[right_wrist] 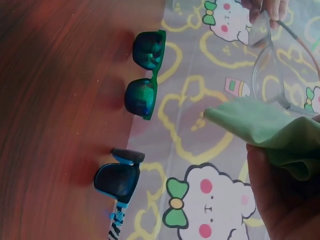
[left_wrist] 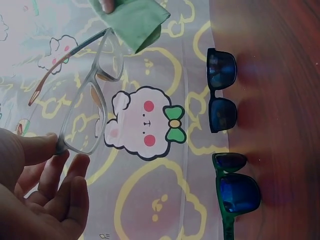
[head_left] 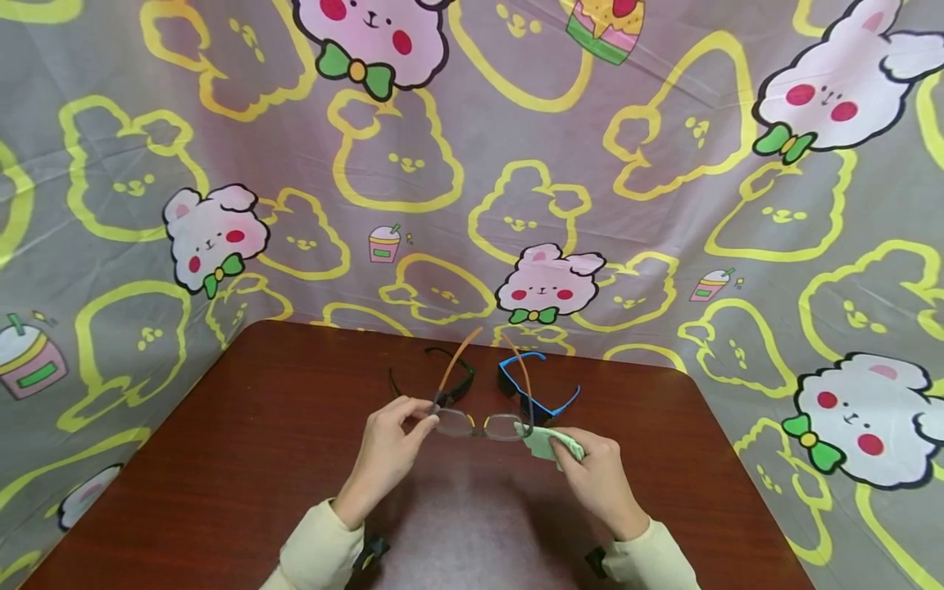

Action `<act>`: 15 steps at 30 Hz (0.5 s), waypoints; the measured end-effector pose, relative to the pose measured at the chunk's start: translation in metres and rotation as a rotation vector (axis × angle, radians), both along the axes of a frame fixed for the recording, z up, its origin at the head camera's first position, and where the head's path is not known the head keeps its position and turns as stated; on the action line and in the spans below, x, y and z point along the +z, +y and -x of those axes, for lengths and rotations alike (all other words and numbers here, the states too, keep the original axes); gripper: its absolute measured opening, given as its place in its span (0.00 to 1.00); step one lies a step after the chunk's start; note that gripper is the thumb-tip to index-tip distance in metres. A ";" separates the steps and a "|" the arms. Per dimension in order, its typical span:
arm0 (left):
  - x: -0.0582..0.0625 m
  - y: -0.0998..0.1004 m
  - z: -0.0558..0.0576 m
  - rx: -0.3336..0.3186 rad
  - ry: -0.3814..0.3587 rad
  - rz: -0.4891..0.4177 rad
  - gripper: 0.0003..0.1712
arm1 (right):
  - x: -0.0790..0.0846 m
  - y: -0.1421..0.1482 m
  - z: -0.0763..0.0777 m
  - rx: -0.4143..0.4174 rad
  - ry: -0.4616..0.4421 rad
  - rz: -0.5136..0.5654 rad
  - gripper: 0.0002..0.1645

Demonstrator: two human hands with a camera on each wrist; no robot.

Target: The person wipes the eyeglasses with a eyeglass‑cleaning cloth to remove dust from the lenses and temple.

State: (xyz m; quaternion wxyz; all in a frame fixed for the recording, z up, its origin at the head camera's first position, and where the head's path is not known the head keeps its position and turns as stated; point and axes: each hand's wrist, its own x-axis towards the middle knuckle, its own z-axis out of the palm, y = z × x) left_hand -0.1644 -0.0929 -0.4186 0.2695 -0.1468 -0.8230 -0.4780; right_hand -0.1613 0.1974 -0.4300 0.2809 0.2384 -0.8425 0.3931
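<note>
My left hand (head_left: 391,442) pinches a pair of clear-framed eyeglasses (head_left: 505,427) at one hinge corner, between thumb and fingers. They are held up over the table with both brown-tipped temples unfolded and pointing away. A folded light-green cloth (head_left: 543,444) is gripped in my right hand (head_left: 601,479), thumb on top. The cloth's edge is right at the other end of the eyeglasses, overlapping that corner in the head view. In the left wrist view, the cloth (left_wrist: 137,22) hangs beside the far lens; in the right wrist view, it (right_wrist: 255,122) covers part of the frame.
Beyond the hands, two pairs of sunglasses lie unfolded on the dark red-brown table (head_left: 280,426): green-framed ones (right_wrist: 140,97) at left, blue-framed ones (head_left: 527,385) with zebra-striped temples at right. A cartoon-printed curtain (head_left: 435,180) encloses the table's back and sides.
</note>
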 end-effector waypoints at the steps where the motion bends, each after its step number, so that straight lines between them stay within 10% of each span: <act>1: 0.000 0.000 0.000 -0.002 -0.004 0.000 0.08 | 0.000 0.001 0.000 -0.028 -0.016 0.002 0.10; 15: 0.000 0.005 -0.003 -0.062 -0.083 0.004 0.06 | 0.008 -0.003 0.008 -0.380 -0.118 0.110 0.03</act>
